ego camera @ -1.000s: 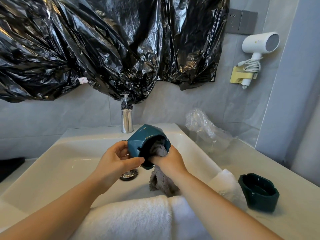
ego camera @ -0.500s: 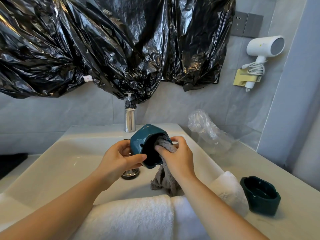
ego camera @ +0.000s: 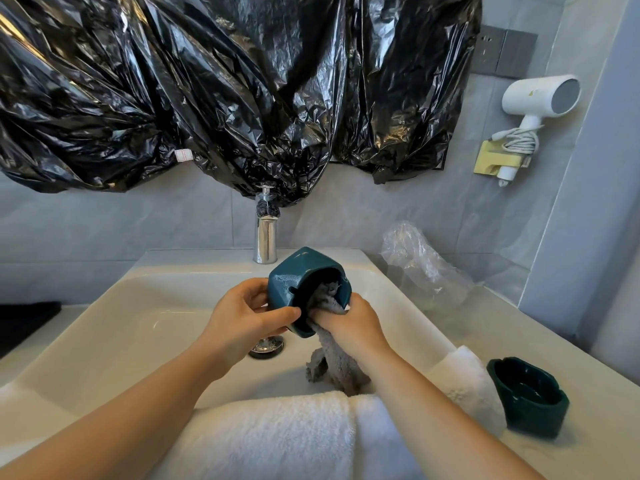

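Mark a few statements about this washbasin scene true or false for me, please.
1. The left hand holds the cup above the sink. True.
2. The right hand presses a grey cloth into the cup. True.
3. Water runs from the tap. False: no water shows.
4. The second cup sits in the sink. False: it stands on the counter, right of the sink.
5. The hair dryer lies on the counter. False: it hangs on the wall.
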Tool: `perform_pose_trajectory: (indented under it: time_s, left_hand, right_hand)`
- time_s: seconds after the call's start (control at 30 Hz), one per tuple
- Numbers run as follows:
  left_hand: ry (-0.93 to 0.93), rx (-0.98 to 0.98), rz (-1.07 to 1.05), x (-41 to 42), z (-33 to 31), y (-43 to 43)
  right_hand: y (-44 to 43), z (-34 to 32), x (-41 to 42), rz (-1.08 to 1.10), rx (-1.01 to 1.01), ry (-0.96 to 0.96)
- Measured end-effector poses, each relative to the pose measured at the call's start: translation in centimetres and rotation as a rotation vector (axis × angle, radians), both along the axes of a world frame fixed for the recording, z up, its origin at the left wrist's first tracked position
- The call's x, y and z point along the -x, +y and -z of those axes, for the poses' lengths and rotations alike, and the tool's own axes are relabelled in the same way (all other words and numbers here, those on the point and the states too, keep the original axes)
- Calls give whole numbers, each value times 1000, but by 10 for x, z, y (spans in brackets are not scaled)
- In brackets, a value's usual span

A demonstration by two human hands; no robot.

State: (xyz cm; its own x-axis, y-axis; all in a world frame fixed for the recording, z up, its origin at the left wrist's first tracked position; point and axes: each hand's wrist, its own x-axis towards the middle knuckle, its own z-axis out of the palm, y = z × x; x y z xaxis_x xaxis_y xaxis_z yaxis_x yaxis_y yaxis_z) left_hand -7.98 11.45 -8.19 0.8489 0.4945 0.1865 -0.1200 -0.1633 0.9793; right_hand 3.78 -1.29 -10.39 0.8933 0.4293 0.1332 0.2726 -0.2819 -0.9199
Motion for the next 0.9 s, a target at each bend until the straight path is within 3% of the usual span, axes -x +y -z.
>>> perform_pose_trajectory:
  time_s: [0.2, 0.33, 0.5, 0.77, 0.9]
  left_hand:
    - [29, -11, 54, 1, -3, -3]
    - [43, -33, 53, 4, -3, -1]
    - [84, -71, 15, 2, -3, 3]
    - [143, -198, 3, 1, -3, -1]
    - [106, -200, 3, 3, -4, -2]
  right_hand:
    - [-12, -6, 0, 242, 17, -232]
    - [-14, -8, 3, 196, 46, -333]
    - [-12, -8, 1, 14, 112, -147]
    - [-9, -8, 2, 73, -56, 56]
    - [-8, -5, 1, 50, -75, 69]
